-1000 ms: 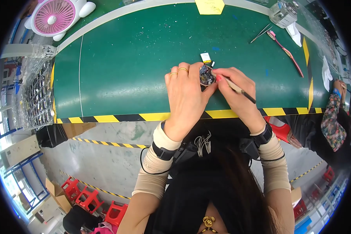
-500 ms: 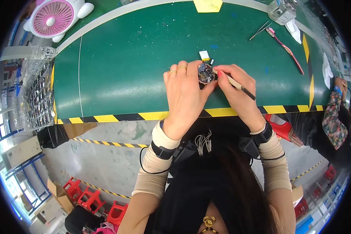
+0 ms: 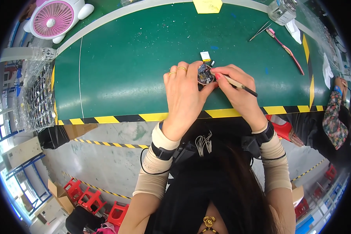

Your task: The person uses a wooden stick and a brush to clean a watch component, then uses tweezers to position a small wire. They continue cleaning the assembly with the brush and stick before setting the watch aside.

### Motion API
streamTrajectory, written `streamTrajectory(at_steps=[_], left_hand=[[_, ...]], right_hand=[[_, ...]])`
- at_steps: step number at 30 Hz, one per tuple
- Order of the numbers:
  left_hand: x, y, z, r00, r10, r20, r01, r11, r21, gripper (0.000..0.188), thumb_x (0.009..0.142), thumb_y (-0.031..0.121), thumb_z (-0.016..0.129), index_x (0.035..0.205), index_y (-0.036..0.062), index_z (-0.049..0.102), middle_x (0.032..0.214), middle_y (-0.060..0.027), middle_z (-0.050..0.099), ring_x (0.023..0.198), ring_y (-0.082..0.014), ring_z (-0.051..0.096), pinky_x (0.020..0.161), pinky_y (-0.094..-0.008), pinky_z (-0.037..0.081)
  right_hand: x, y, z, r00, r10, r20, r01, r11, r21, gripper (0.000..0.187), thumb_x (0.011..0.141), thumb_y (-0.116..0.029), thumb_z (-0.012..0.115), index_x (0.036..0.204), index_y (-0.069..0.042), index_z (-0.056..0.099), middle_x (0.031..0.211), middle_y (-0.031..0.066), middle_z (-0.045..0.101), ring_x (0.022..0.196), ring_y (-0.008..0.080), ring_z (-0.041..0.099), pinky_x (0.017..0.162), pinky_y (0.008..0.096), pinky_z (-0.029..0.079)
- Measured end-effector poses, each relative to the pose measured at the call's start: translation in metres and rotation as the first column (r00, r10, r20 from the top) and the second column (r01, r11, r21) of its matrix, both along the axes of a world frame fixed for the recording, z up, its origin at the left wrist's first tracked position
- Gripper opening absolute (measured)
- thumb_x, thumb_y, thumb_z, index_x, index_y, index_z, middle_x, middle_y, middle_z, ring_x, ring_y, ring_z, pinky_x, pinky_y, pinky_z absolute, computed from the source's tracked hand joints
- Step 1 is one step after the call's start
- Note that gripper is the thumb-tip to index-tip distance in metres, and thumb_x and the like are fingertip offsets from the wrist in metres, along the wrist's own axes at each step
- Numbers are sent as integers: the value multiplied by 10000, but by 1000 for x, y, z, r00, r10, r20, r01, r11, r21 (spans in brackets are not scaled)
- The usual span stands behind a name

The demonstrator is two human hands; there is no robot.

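Note:
Between thumb and fingers, my left hand [image 3: 184, 87] grips a small round electronic assembly [image 3: 205, 74] with a dark circuit board inside. A thin pen-like tool [image 3: 234, 82], pale with a dark rear end, is pinched in my right hand [image 3: 238, 87]. Its front tip meets the right side of the round assembly; my fingers partly cover the exact contact. Just beyond the assembly, on the green mat, lies a small white and yellow battery pouch [image 3: 205, 56]. Beside it is a tiny dark and white part [image 3: 212, 62], too small to name.
Tweezers [image 3: 260, 31] and a pink toothbrush [image 3: 285, 50] lie at the far right, near a glass jar [image 3: 281, 11] and white tissue [image 3: 293, 31]. Stacked clear trays [image 3: 39, 91] stand at left, a pink-white fan [image 3: 54, 19] far left. Another person's sleeve [image 3: 334, 121] shows at right.
My right hand and the tool have shifted very slightly, the tool's rear end dipping a little. The left hand keeps its hold on the round assembly.

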State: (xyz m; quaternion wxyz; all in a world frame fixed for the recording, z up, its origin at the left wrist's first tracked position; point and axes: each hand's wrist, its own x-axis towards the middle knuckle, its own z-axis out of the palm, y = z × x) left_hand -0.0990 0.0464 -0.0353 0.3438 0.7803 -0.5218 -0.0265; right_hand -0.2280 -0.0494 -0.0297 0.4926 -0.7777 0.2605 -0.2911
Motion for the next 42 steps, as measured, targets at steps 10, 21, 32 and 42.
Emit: streamTrajectory(at_steps=[10,21,32,42], left_hand=[[13,5,7,992,-119,-46,120,993,12,561,658,194,857,1166,58,663,1044,-94,545,944,-272,525,803,-381,375],[15,5,9,988,-154,-19,155,986,62,536,696,177,830,1187,50,655,1061,-85,548,952,-270,528,796,-377,374],[22,8,8,970,-231,-75,234,972,35,594,726,103,794,1280,22,594,1205,-95,555,1047,-289,527,891,-381,383],[10,7,9,996,-50,76,55,997,-61,581,699,153,824,1225,41,602,1153,-146,582,1045,-290,532,877,-394,402]], right_hand=[[-8,-16,5,983,182,-4,-180,977,116,180,904,18,608,1057,4,703,907,94,649,824,152,585,713,262,460],[-9,-17,4,974,226,28,-227,963,143,159,911,-6,614,1043,6,702,919,91,648,835,162,586,729,273,460],[-7,-15,11,977,210,-44,-202,968,147,146,919,-39,618,1031,9,698,894,68,643,819,130,584,717,246,451],[-8,-32,28,977,214,-10,-204,941,271,162,917,-75,649,1051,-10,712,907,15,669,772,71,567,690,215,459]])
